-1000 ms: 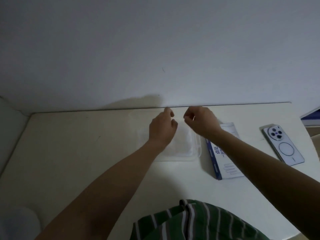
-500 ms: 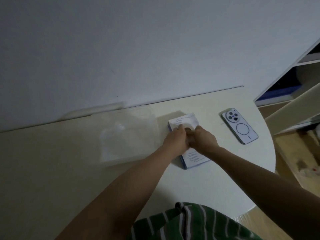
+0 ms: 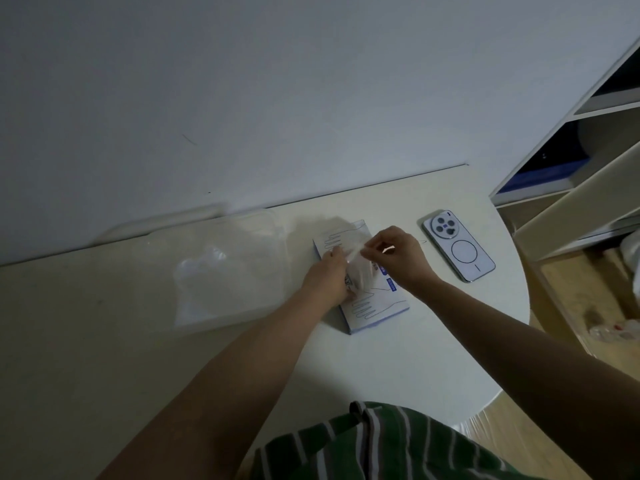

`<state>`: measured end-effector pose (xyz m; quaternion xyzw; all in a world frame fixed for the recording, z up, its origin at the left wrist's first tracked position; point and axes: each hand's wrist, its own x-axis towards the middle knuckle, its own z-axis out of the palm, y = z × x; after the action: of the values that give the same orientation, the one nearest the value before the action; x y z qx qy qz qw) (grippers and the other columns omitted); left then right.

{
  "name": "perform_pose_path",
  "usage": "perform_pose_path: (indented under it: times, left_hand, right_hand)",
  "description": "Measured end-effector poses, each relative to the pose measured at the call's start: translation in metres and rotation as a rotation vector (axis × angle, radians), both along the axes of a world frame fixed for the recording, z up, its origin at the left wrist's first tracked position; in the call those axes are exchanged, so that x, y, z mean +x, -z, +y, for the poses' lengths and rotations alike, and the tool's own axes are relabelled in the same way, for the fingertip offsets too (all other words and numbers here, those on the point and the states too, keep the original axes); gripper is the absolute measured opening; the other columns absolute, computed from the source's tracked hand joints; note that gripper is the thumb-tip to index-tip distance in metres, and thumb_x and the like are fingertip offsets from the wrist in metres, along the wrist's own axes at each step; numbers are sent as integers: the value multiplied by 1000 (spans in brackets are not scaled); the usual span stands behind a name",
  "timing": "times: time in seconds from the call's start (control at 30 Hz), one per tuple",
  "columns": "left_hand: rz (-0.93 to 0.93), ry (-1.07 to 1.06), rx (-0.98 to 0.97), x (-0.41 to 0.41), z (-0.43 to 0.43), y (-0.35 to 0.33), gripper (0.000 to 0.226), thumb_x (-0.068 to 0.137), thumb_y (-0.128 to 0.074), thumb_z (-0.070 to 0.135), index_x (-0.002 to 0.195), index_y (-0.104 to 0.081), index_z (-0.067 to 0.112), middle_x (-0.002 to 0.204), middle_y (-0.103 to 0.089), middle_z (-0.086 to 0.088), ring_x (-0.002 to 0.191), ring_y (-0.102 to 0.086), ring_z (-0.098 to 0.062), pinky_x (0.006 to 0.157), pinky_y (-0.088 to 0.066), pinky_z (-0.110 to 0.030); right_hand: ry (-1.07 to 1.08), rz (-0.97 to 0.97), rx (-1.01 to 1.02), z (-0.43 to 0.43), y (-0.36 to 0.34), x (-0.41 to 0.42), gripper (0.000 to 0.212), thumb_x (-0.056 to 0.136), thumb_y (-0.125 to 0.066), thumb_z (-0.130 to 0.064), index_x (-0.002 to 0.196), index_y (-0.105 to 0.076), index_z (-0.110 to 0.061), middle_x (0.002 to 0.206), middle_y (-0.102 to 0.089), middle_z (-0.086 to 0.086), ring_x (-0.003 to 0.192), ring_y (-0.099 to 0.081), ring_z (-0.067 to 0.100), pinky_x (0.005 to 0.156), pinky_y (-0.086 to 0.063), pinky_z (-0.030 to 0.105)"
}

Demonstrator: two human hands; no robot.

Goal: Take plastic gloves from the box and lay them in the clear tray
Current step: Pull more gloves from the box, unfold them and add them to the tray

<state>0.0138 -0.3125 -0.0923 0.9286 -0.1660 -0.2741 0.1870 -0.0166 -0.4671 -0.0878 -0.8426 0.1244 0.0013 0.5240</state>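
The glove [image 3: 360, 271], a thin clear film, stands partly out of the box [image 3: 379, 308], which lies flat on the table [image 3: 398, 368] just beside the tray [image 3: 285, 258]. The right hand [image 3: 398, 258] pinches the film's upper edge between thumb and fingertips. The left hand [image 3: 327, 280] rests on the box; whether its fingers press flat or also pinch the film cannot be told in this dim view. Risk: film clings, so a second glove may follow, or the light box may lift if the left hand slackens.
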Motion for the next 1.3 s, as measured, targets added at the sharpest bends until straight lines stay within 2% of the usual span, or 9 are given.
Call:
perform_pose_path:
  times: [0.17,0.27,0.47,0.7,0.87,1.0,1.13,1.23,1.3]
  left_hand:
    - [-1,-22,-8,-1,0,1,81,73,-81,25,136,-34,10,133,-48,-11,117,-55,-31,96,-47,-39]
    - [3,-28,8,-1,0,1,77,74,-81,25,134,-35,9,133,-46,-11,117,-54,-31,94,-46,-38]
    - [-9,-16,16,-2,0,1,71,76,-79,23,130,-36,8,132,-46,-13,115,-55,-32,94,-47,-39]
    - [-22,6,21,-2,1,4,71,74,-81,24,126,-37,6,131,-45,-14,115,-54,-33,94,-47,-40]
    - [-31,27,49,-3,0,4,67,78,-77,24,129,-36,5,132,-44,-13,116,-54,-32,93,-45,-37]
    - [-77,4,33,2,2,-5,49,89,-63,23,131,-43,5,130,-53,-14,116,-55,-32,93,-42,-33]
    - [-68,-366,-472,13,13,-33,24,97,-41,19,105,-61,8,102,-63,-15,93,-61,-30,80,-46,-35]
    - [185,-668,-974,21,19,-62,43,95,-31,42,89,-63,14,93,-63,-12,76,-59,-21,73,-51,-37]
    - [359,-782,-1146,28,29,-77,68,95,-28,60,93,-68,5,84,-67,-13,72,-63,-21,71,-51,-29]
  right_hand:
    - [21,58,38,1,-4,1,18,87,-71,-22,101,-64,-13,95,-67,-2,84,-63,9,74,-52,21]
    - [-7,212,-120,-3,-2,-3,15,84,-73,-23,90,-67,-11,84,-70,1,78,-67,15,77,-57,31]
    - [102,61,-1,-9,-20,0,14,85,-73,-23,88,-73,-9,73,-72,-1,64,-66,6,64,-49,17]
    - [188,31,-58,-21,-20,-6,13,91,-62,-13,93,-75,-10,69,-66,0,58,-53,8,63,-43,22]
    - [254,-103,141,-26,-43,-4,25,97,-51,-17,92,-74,-8,83,-72,1,74,-61,11,69,-47,23]
    - [102,-77,427,-21,-62,-3,35,97,-34,-8,86,-65,3,92,-72,15,84,-65,24,73,-52,33]
    - [-95,-33,526,-8,-63,-3,31,92,-36,-24,81,-56,-3,88,-68,20,79,-64,26,66,-54,30]
    - [-119,0,450,8,-62,5,41,90,-36,-33,81,-57,1,87,-61,29,72,-56,27,63,-48,28]
    - [-120,18,382,18,-62,11,50,90,-37,-34,87,-53,13,85,-56,32,75,-51,28,67,-44,36]
